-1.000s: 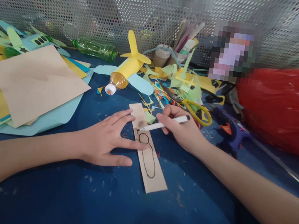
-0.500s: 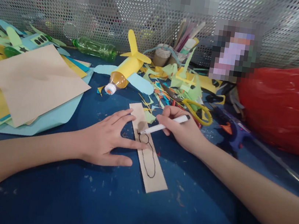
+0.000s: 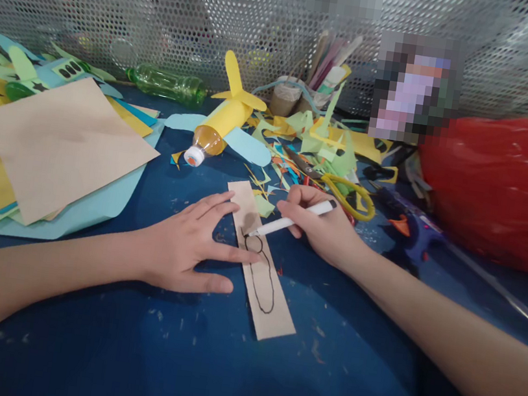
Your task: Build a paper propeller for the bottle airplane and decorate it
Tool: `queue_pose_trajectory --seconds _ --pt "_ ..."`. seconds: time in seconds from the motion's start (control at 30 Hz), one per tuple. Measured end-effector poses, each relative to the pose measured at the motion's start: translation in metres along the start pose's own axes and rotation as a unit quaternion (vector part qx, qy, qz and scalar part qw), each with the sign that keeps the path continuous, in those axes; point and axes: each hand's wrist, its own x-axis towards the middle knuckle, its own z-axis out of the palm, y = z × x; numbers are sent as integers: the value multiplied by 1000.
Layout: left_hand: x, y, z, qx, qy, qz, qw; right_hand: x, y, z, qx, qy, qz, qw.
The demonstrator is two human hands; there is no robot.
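A narrow tan paper strip (image 3: 277,311) lies on the blue table (image 3: 229,377), with a black outline drawn on it. My left hand (image 3: 188,246) lies flat and open, its fingers spread, pressing the strip's left edge. My right hand (image 3: 325,229) is closed round a white marker (image 3: 290,220) whose tip touches the strip at the top of the outline.
A bottle plane with yellow paper wings (image 3: 220,123) lies behind the strip. Stacked tan, yellow and light blue sheets (image 3: 55,142) sit at left. Yellow-handled scissors (image 3: 347,196), paper scraps, a blue glue gun (image 3: 411,235) and a red bag (image 3: 506,186) are at right. Mesh wall behind.
The marker tip has shifted slightly on the strip, adding to the small loop at the top of the outline. My left hand has stayed in place.
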Motion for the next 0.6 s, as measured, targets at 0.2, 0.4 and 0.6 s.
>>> queue_pose_trajectory --seconds 0.2,0.4,0.6 --pt "0 0 -1 0 -7 -5 1000 1 0 1 -5 9 0 1000" --pt "0 0 -1 0 -6 -5 1000 1 0 1 -6 14 -2 1000" --pt "1 0 0 3 -7 -4 1000 1 -2 1 -32 7 -1 999"
